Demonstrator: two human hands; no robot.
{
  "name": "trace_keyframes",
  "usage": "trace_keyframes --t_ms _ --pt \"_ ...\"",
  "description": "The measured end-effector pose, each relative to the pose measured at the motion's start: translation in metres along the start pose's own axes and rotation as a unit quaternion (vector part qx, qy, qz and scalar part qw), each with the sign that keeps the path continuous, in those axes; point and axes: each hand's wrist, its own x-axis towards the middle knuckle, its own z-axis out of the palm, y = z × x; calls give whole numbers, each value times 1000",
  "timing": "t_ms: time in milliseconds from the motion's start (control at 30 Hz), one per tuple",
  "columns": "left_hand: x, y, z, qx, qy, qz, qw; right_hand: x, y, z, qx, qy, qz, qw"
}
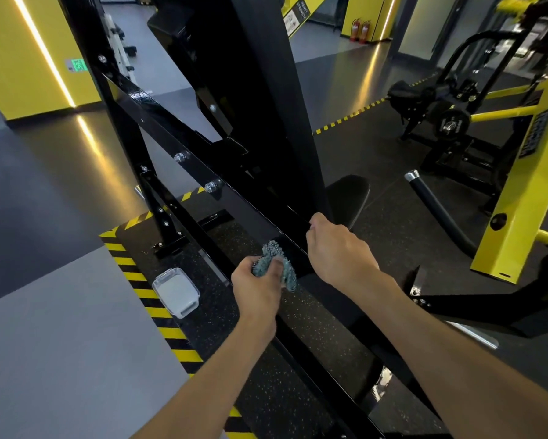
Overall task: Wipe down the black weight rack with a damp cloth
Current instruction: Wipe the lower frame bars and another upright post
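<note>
The black weight rack (209, 160) shows mainly as a glossy slanted beam, running from the upper left down toward the person, with two bolt heads on its face and a broad black upright crossing behind it. Left of the beam the speckled rubber mat (222, 331) ends in an edge of yellow-and-black hazard stripes (146, 293). Beyond that edge lies open grey floor (60, 343). A thinner black rail runs just below the beam and parallel to it. Right of the beam the room is tighter: a black padded seat (350, 193) sits close behind the upright. A black handle with a chrome cap (437, 213) stands farther right, and a yellow machine frame (526, 185) farther still. On the mat left of the beam, near the striped edge, sits a shallow pale plastic tub (176, 291). Its inside looks flat grey, and I cannot tell whether that is water or a lid. The left hand (257, 291) is at the beam's lower face, fingers curled round a bunched blue-grey cloth (277, 264), thumb pressed over the wad. The cloth touches the beam's face just below its top edge. The right hand (337, 245) sits at the beam's top edge beside the upright, seen from the back, fingers bent together and hidden past the knuckles. I cannot tell whether they grip the beam.
</note>
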Motion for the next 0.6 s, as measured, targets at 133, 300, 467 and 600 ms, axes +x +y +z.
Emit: trace_keyframes --t_ms 133,300,467,600 --pt "-13 6 4 24 -26 74 997 0 0 1 -8 8 1 1000" --pt "6 7 0 32 12 48 998 0 0 1 -4 9 -2 1000" --pt "-4 12 0 82 -9 156 984 -1 -1 0 -11 0 4 1000" --pt "8 16 -4 98 0 173 980 3 -8 -8 -27 12 1 1000"
